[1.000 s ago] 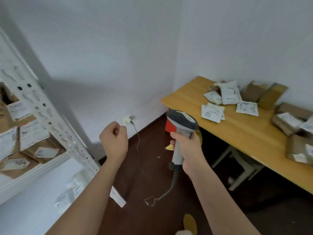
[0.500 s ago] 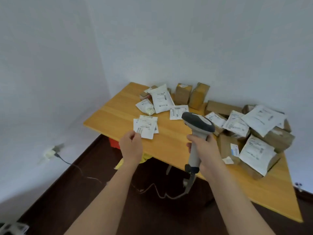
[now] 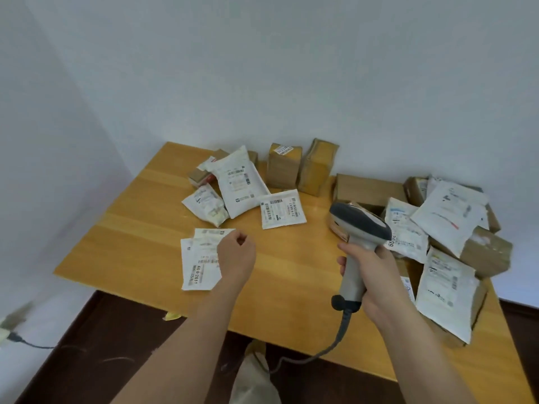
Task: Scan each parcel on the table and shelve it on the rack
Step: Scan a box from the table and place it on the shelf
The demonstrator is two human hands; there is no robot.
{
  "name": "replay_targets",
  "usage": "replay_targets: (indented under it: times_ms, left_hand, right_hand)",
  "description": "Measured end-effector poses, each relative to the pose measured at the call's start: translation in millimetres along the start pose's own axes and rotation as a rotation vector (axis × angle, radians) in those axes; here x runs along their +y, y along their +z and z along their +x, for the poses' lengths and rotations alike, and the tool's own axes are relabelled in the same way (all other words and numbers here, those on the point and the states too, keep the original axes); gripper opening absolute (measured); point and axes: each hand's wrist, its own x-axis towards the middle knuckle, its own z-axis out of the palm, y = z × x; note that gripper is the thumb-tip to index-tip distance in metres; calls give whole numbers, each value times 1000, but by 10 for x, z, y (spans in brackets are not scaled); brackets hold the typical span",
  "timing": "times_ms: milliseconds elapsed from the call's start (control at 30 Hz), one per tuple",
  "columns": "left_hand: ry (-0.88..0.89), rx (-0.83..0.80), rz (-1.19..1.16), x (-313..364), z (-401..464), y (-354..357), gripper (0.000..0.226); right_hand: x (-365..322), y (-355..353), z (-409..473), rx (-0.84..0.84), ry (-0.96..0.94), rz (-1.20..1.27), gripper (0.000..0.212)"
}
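Observation:
Many parcels lie on the wooden table (image 3: 140,246): white mailers and brown boxes. My right hand (image 3: 370,275) grips a grey barcode scanner (image 3: 357,228) by its handle, head pointing over the table's right pile. My left hand (image 3: 236,255), fingers curled into a loose fist and holding nothing, hovers over the right edge of a flat white mailer stack (image 3: 199,260) near the table's front left. Another white labelled mailer (image 3: 281,209) lies in the middle. The rack is out of view.
Two upright brown boxes (image 3: 300,167) stand against the back wall. A heap of white bags and boxes (image 3: 449,228) fills the table's right side. The scanner cable (image 3: 326,349) hangs below the table edge. A wall plug (image 3: 11,335) sits low at left.
The view has swung from the rack at left to the table. Both hands have come over the tabletop; my left fist now hovers above the flat white mailers.

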Motion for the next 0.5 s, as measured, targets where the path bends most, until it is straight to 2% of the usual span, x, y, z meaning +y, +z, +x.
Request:
replay_targets:
  times_ms: [167,233,333,467,500]
  left_hand:
    - [-81,-256,142,1,776,519,22]
    - [-25,-374,356,15,1026,683,24]
    - [73,-605,497,21,1342,936,43]
    - [312,-832,813,-31,1572,1158,58]
    - [340,-844,902,-67,1611,1176,57]
  right_hand:
    - [-223,439,583,82,38,-38,24]
    - [-280,594,792,100,45,-72,23]
    - [-286,780,1078,113,65,-123,25]
    - [-263,938,1348,102,130,-175,27]
    - [-256,965,1400,97,141,-184,27]
